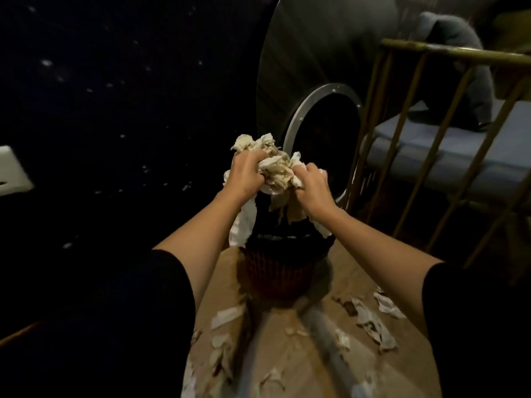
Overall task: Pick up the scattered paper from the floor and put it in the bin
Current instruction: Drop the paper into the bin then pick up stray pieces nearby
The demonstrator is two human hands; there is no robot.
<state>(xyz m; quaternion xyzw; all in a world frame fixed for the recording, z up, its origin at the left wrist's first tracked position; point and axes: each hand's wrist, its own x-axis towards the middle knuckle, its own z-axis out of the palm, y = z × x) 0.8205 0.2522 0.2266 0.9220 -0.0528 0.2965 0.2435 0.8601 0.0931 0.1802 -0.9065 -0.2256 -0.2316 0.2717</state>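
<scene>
Both hands meet near the middle of the view, clenched on one big wad [274,168] of crumpled paper. The left hand [247,173] grips it from the 9 o'clock side, fingers dug into the top of the wad; the right hand [311,186] grips it from the 3 o'clock side, knuckles up. Loose strips hang down from the wad (one long white strip trails under the left wrist, toward 7 o'clock). The wad is held above the bin [283,268], a dark mesh basket that stands on the floor [339,285] at 6 o'clock from the hands; the lowest strips reach about to its rim, though whether they touch it I cannot tell. More scraps [373,323] still lie on the brown floor, at 5 o'clock and 7 o'clock of the bin, with small bits between. Beyond the hands, at 1 o'clock, a round metal ring [301,110] frames a dark opening. At 3 o'clock stands a rail [459,53] of yellowish bars, with a blue pad [448,150] behind it.
</scene>
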